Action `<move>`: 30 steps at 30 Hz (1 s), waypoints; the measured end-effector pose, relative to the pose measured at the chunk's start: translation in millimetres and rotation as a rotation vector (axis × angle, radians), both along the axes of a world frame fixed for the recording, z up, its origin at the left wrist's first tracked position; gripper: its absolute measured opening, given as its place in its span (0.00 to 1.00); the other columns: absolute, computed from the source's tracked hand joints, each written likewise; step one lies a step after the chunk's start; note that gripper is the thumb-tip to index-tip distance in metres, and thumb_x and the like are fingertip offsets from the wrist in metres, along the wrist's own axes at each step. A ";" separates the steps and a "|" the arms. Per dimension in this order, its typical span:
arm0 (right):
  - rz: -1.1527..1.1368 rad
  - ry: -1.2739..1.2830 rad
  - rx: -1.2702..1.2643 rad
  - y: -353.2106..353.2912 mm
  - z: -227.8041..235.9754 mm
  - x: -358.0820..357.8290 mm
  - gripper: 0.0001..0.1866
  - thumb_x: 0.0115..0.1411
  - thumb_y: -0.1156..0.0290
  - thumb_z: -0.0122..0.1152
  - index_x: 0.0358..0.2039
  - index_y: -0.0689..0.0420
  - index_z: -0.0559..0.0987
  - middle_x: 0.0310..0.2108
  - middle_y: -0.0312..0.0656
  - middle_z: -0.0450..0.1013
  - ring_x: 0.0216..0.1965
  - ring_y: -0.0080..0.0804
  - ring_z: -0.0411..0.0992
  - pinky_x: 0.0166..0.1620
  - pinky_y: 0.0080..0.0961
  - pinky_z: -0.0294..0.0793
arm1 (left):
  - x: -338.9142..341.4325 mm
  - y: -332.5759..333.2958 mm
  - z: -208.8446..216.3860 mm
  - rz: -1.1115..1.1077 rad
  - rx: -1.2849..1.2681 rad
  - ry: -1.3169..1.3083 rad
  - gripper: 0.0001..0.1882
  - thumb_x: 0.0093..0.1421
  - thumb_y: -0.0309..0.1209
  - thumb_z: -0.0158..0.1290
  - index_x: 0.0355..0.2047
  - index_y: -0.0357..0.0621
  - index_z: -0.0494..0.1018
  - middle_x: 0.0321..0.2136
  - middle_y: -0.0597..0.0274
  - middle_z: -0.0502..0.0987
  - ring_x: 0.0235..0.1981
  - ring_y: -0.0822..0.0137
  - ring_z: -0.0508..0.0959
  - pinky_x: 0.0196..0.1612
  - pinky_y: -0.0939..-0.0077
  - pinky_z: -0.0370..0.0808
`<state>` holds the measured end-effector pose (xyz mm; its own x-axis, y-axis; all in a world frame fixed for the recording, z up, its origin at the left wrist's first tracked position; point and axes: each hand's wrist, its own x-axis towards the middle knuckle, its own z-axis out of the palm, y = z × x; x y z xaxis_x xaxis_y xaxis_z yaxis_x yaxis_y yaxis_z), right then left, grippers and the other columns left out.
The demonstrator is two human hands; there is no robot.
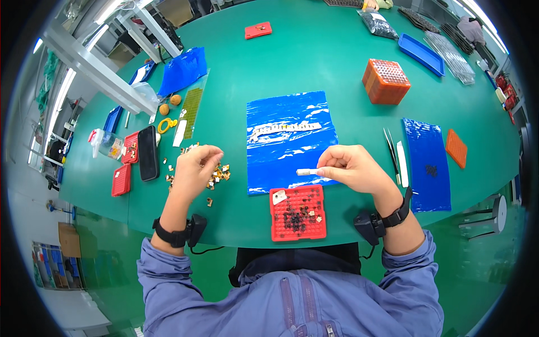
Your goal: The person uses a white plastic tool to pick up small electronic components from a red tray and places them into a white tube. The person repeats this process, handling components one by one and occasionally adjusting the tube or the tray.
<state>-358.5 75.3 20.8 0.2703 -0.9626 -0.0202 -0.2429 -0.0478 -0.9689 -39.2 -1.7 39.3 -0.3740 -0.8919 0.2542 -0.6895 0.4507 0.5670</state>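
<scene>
Between the thumb and forefinger of my right hand (352, 167) is a small white oblong piece (306, 172), held above the lower edge of a glossy blue sheet (286, 154). Across that sheet lies a row of small white pieces (287, 128). My left hand (196, 167) is closed in a pinch at a heap of small gold-and-white parts (220, 175); whatever its fingertips hold is too small to make out. Just below the sheet sits a red grid tray (297, 216) with many tiny black parts, a white scrap and a few pale bits on it.
Tweezers (391, 154) and a white strip (402, 164) lie right of my right hand, beside another blue sheet (429, 168). An orange box stack (386, 82) stands farther back. Left are a black phone (147, 153), yellow scissors (167, 125) and a clear bottle (106, 144).
</scene>
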 end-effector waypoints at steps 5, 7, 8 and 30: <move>0.082 -0.215 0.015 9.0 1.6 5.5 0.07 0.54 0.71 0.61 0.29 0.61 0.77 0.20 0.32 0.70 0.22 0.14 0.64 0.26 0.13 0.63 | -33.1 48.6 18.7 -0.312 0.671 0.642 0.05 0.56 0.24 0.53 0.32 0.36 0.75 0.27 0.65 0.75 0.28 0.78 0.74 0.31 0.84 0.70; 0.146 -0.276 0.040 10.8 4.0 8.7 0.08 0.55 0.70 0.60 0.31 0.61 0.78 0.21 0.32 0.71 0.23 0.13 0.64 0.27 0.13 0.64 | -49.5 62.1 14.3 -0.386 0.804 0.812 0.06 0.56 0.23 0.52 0.34 0.35 0.75 0.28 0.64 0.75 0.30 0.77 0.74 0.35 0.84 0.71; 0.183 -0.267 0.039 12.5 8.4 8.6 0.08 0.55 0.70 0.60 0.31 0.61 0.78 0.21 0.31 0.71 0.24 0.13 0.65 0.27 0.13 0.64 | -56.6 64.3 9.9 -0.392 0.883 0.882 0.06 0.57 0.23 0.51 0.35 0.35 0.74 0.28 0.63 0.75 0.30 0.76 0.74 0.35 0.84 0.72; 0.204 -0.064 0.048 12.7 16.2 8.6 0.06 0.53 0.70 0.61 0.29 0.59 0.79 0.19 0.34 0.70 0.20 0.17 0.65 0.23 0.16 0.62 | -87.9 54.2 -44.5 -0.596 1.284 1.333 0.05 0.57 0.25 0.51 0.31 0.41 0.65 0.27 0.61 0.71 0.30 0.71 0.74 0.35 0.77 0.73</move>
